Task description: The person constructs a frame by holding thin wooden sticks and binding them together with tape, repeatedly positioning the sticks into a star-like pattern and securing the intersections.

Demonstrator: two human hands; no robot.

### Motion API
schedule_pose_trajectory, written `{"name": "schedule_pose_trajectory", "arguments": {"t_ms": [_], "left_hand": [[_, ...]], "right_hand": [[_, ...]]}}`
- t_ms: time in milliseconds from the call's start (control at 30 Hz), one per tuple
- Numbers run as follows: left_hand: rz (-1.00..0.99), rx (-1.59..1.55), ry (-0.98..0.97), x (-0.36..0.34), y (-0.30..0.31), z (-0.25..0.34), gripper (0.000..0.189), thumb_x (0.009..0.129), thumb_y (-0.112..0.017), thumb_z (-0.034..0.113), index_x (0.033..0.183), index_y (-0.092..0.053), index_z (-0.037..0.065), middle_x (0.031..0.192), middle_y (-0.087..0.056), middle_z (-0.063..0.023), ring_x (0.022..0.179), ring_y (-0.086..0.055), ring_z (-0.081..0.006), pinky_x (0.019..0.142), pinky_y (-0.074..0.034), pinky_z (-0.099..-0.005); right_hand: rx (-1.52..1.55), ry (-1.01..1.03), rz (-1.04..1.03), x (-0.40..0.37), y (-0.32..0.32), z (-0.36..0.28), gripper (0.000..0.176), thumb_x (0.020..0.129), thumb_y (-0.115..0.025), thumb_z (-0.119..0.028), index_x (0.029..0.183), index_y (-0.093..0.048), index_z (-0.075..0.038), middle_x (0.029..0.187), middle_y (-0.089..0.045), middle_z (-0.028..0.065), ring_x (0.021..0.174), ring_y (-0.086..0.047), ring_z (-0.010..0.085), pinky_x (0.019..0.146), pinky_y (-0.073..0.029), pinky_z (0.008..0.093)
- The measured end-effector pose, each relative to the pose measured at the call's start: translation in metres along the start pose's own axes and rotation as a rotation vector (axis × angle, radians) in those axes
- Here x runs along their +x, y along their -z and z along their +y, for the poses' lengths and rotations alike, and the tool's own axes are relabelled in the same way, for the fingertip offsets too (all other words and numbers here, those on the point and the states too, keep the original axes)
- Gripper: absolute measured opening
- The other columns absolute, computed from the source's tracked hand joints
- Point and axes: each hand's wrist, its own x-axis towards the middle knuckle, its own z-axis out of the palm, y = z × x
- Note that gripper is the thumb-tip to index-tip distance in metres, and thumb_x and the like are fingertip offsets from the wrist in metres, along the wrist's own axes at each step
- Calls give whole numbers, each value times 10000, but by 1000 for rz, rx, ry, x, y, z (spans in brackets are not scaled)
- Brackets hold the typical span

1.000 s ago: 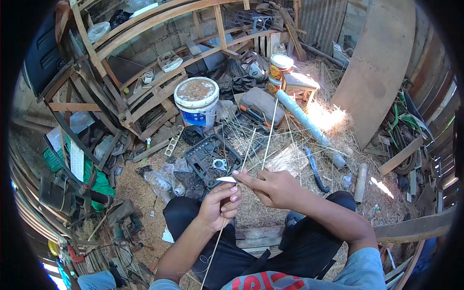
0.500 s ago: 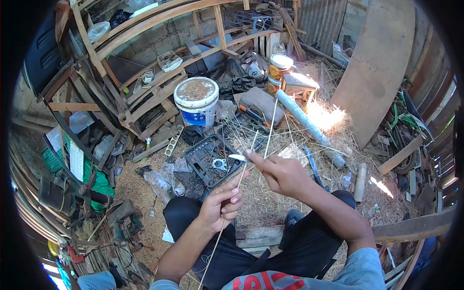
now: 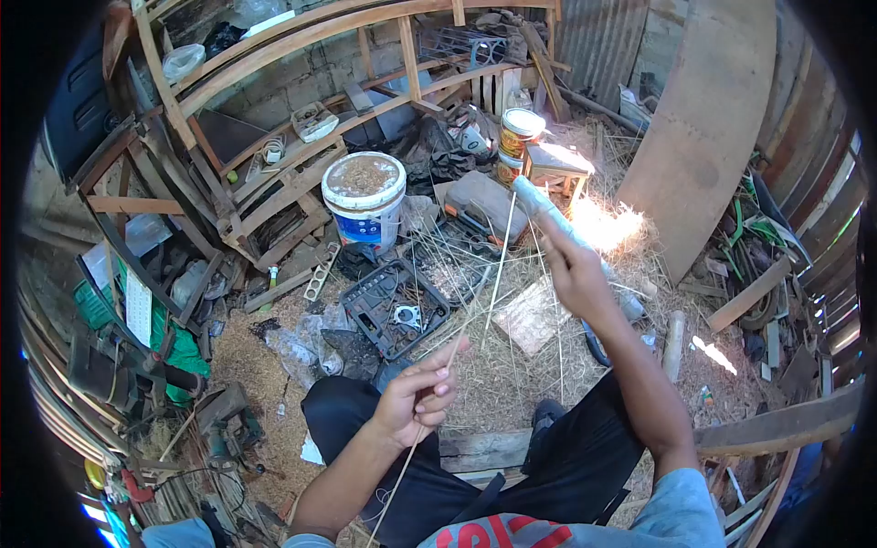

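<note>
Thin stick: pinched tight in left hand above the lap. Right hand: fist closed, well apart over the straw; contents cannot be told. Judged the end of a paring stroke; the next needs the right hand at the stick.

Left hand pinching thin stick, right hand outstretched above straw

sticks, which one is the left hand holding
The long thin stick pinched in the left hand, raised off the ground; the other sticks lie loose on it.
</note>
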Motion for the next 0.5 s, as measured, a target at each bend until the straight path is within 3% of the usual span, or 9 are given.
{"name": "schedule_pose_trajectory", "arguments": {"t_ms": [67, 133, 200, 400, 500], "left_hand": [[-53, -66, -45, 3, 2, 5, 519, 970, -421, 46, 1479, -359, 131, 801, -444, -42, 500, -300, -48, 375, -214, -167], [-39, -100, -60, 5, 5, 9, 515, 967, -427, 51, 1473, -364, 128, 801, -442, -39, 498, -300, -51, 372, -211, -170], [13, -99, -88, 4, -3, 12, 499, 959, -439, 54, 1450, -384, 121, 775, -432, -31, 485, -299, -52, 363, -201, -178], [43, -124, -91, 1, 0, 11, 514, 975, -422, 59, 1477, -338, 126, 748, -423, -20, 458, -281, -41, 349, -190, -172], [86, -151, -93, 2, 3, 11, 536, 975, -426, 61, 1496, -319, 137, 742, -413, -16, 461, -280, -41, 354, -197, -172]], "right_hand": [[88, 183, -157, -18, -16, -18, 448, 972, -491, -84, 1419, -467, -80, 644, -515, 124, 538, -513, 166, 553, -448, 318], [179, 367, -304, -42, -36, -35, 534, 884, -543, -44, 1409, -485, -125, 706, -577, 134, 590, -599, 272, 543, -477, 371], [103, 462, -402, -60, -44, -54, 594, 852, -586, -72, 1425, -472, -182, 691, -563, 104, 578, -595, 269, 516, -478, 383], [-150, 534, -423, -64, -48, -51, 614, 858, -601, -145, 1434, -452, -296, 675, -515, 61, 513, -562, 250, 447, -476, 361], [-176, 496, -383, -62, -45, -54, 656, 838, -605, -82, 1456, -433, -218, 667, -532, 74, 551, -567, 256, 500, -471, 379]]}}
